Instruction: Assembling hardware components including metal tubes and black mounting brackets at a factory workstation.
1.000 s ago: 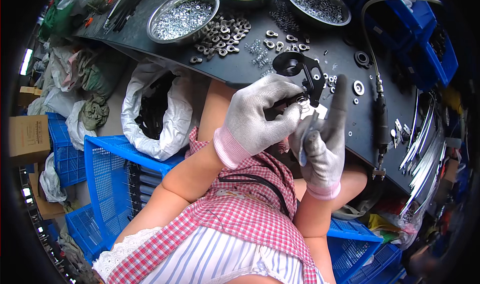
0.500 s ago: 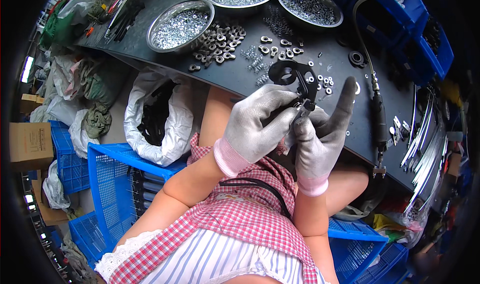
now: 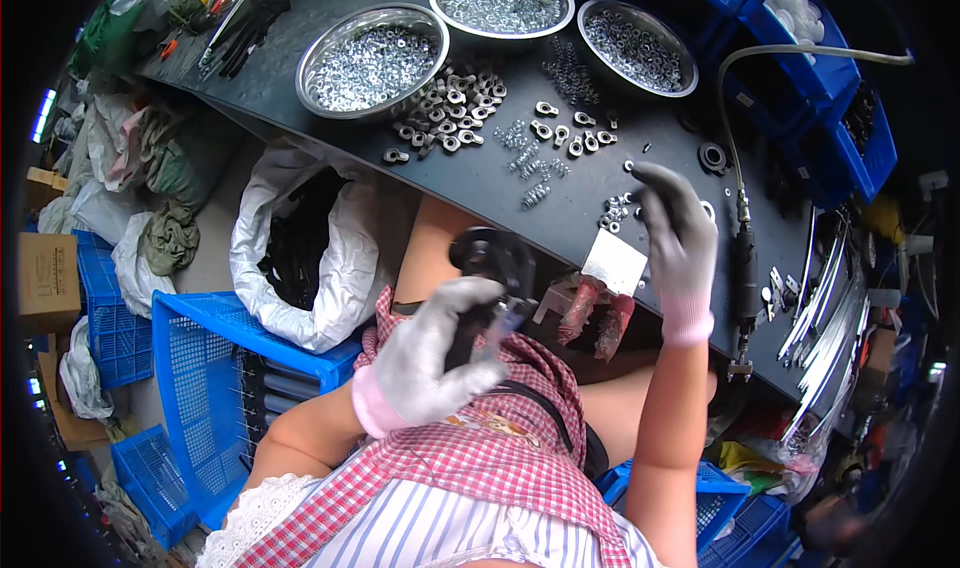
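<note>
My gloved left hand (image 3: 430,368) is closed round a black metal bracket (image 3: 495,253) with a ring-shaped end, held above my lap and blurred by motion. Over the table, my gloved right hand (image 3: 685,238) reaches forward with its fingers stretched out. Its index fingertip is at a small metal ring (image 3: 628,166); whether it touches the ring is hard to tell. Just left of that hand lies a small group of nuts or washers (image 3: 612,213). Beyond them are loose coil springs (image 3: 530,158) and several metal eye-shaped fittings (image 3: 575,138).
Steel bowls of small hardware (image 3: 372,63) line the far side. A square metal plate (image 3: 614,260) juts from the table edge above red-wrapped handles (image 3: 582,308). A hose-fed tool (image 3: 744,268) and metal strips (image 3: 830,318) lie right. A white sack (image 3: 345,258) and blue crate (image 3: 205,388) stand left.
My hands have moved apart. The left carried the bracket down and left toward my lap; the right let go of it and moved to the small ring on the table.
</note>
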### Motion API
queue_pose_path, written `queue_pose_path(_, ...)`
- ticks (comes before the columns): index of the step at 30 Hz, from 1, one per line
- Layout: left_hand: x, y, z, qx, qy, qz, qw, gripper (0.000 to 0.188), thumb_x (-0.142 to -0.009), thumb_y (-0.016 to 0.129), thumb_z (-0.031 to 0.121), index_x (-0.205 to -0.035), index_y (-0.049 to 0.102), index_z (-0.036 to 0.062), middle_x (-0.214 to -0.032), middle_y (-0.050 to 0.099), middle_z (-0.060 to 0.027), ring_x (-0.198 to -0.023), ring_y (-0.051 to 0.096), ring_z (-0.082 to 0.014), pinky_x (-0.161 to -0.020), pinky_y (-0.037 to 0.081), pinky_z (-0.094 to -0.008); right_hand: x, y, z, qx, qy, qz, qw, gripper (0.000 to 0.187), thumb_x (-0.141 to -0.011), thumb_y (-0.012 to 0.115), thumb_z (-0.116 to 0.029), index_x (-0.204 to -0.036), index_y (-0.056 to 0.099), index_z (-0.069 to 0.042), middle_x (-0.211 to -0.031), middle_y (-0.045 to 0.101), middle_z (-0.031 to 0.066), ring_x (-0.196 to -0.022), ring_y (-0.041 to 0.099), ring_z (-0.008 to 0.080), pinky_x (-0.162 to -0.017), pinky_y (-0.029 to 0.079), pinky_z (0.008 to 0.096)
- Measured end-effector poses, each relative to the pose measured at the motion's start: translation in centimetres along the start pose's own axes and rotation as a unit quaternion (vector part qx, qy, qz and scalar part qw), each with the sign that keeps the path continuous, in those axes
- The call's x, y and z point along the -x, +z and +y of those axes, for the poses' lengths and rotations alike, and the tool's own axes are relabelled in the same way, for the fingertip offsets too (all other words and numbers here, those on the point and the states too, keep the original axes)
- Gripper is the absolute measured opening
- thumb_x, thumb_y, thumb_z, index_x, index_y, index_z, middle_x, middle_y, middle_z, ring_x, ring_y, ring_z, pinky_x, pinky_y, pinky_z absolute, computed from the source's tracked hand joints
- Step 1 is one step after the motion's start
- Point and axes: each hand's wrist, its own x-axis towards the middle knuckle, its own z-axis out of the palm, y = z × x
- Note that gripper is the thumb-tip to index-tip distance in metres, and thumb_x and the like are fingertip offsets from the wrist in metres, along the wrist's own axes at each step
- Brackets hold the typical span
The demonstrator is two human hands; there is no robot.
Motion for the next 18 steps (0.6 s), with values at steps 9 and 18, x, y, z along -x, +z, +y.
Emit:
queue_pose_path(9, 0.4, -3.3, -3.5, -0.136, 0.101, 0.134, 0.976, 0.052, -0.084, 0.067, 0.03, -0.122, 0.047, -0.0002, -0.127, 0.047, -0.0192, -0.115, 0.052, -0.0291, -0.092, 0.045, -0.0366, -8.0, 4.2, 4.2, 0.412, 0.093, -0.147, 0.894, 0.041, -0.075, 0.076, -0.029, -0.106, 0.06, -0.009, -0.106, 0.064, 0.0103, -0.099, 0.063, 0.0299, -0.083, 0.049, 0.0409)
queue_pose_path(18, -0.8, -3.4, -5.3, -0.073, 0.089, 0.16, 0.98, 0.057, -0.092, 0.055, 0.045, -0.122, 0.047, -0.0033, -0.125, 0.048, -0.0171, -0.117, 0.049, -0.0246, -0.097, 0.042, -0.0352, -8.2, 5.7, 4.3, 0.388, 0.106, -0.082, 0.912, 0.042, -0.07, 0.08, -0.023, -0.099, 0.058, -0.002, -0.093, 0.067, 0.0197, -0.093, 0.063, 0.037, -0.08, 0.05, 0.0435)
